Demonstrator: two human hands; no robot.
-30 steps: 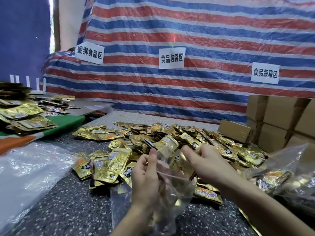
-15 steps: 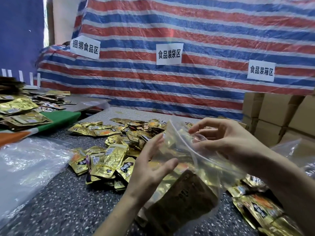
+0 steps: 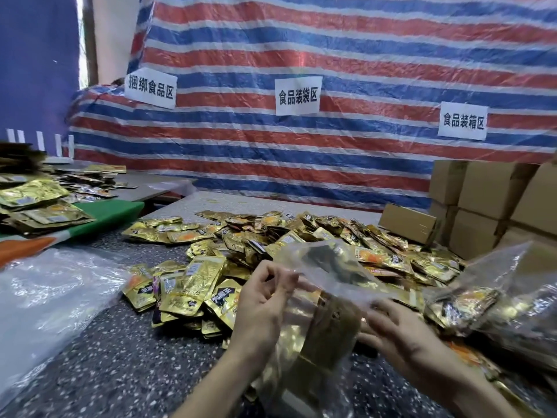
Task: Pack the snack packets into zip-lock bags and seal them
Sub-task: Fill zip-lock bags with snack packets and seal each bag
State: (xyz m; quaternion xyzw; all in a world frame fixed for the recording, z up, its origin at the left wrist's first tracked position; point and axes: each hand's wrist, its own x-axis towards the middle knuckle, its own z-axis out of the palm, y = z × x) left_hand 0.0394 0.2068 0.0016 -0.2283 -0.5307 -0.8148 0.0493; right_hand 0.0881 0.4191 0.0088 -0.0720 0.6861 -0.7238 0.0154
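Observation:
A clear zip-lock bag (image 3: pixel 325 267) filled with gold snack packets (image 3: pixel 328 330) stands between my hands over the dark speckled table (image 3: pixel 114 363). My left hand (image 3: pixel 262 306) pinches the left end of the bag's top strip. My right hand (image 3: pixel 401 333) grips the right end of that strip lower down, so the opening slants down to the right. A wide heap of loose gold snack packets (image 3: pixel 301 233) covers the table behind the bag.
Filled clear bags (image 3: pixel 482 303) lie at the right. A pile of empty plastic bags (image 3: pixel 51 297) is at the left. Cardboard boxes (image 3: pixel 488 206) stack at the far right. More gold packets (image 3: pixel 33 197) sit on a side table with a green cloth.
The bag has come down from its raised position. My right hand dropped from the top rim to the strip's right end; my left hand shifted from under the bag to pinch the left end.

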